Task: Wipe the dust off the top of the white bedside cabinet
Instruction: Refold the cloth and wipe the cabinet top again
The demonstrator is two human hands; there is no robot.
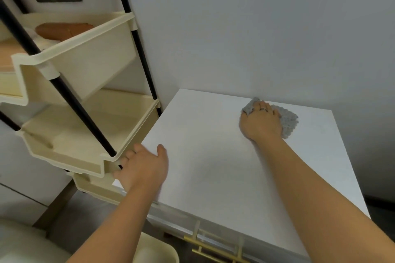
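The white bedside cabinet (213, 156) fills the middle and right of the view, its flat top bare apart from my hands. A grey textured cloth (288, 120) lies near the top's far right corner, close to the wall. My right hand (261, 123) presses flat on the cloth, fingers over it, a ring on one finger. My left hand (143, 166) rests on the cabinet's left edge, thumb on top, fingers curled over the side.
A cream tiered storage rack (85, 126) with black poles stands tight against the cabinet's left side. The grey wall (256, 38) runs behind the cabinet. Gold drawer handles (213, 247) show below the front edge. A cream bin (158, 250) sits at the bottom.
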